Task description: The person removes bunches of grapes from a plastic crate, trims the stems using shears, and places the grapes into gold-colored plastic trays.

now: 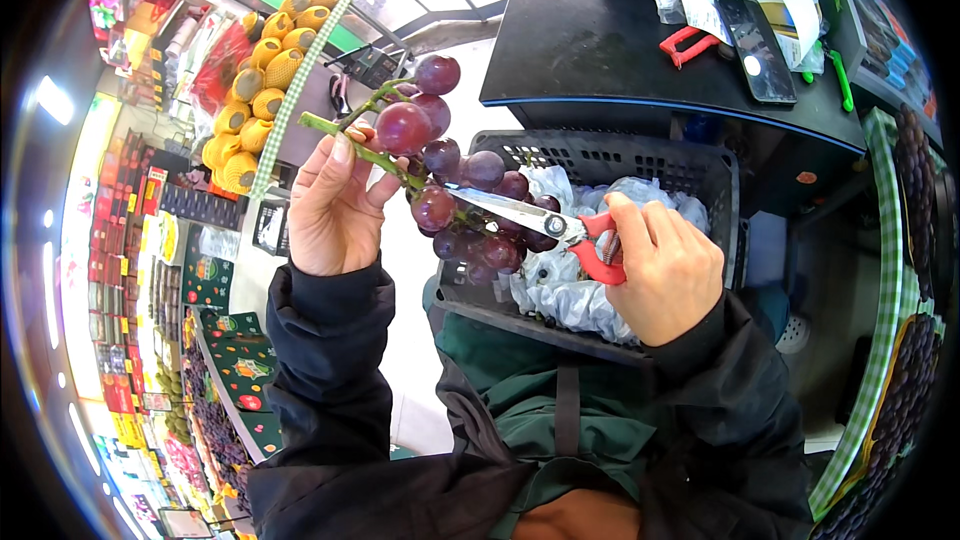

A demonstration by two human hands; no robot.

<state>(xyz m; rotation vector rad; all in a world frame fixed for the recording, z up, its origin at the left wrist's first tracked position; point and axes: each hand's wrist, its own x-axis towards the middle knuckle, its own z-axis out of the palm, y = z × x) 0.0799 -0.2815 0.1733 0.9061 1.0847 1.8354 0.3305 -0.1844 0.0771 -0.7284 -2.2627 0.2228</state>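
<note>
Between thumb and fingers, my left hand (334,202) grips the green stem (375,157) of a bunch of dark red grapes (480,172). The bunch hangs to the right of that hand, above the left part of a black plastic crate (675,146). My right hand (664,270) is closed around the red handles of small pruning snips (551,223). Their blades point left into the bunch, with the tips among the grapes near the stem. Whether the blades touch a stalk cannot be told. Crumpled clear plastic bags (577,307) and a few loose grapes lie in the crate.
A black table (585,30) stands behind the crate, bearing a smartphone (757,52), a red-handled tool (686,46), paper strips and a tin. Yellow fruit in foam nets (266,82) is stacked at the left. More grapes (900,405) lie behind a green checked edge at the right.
</note>
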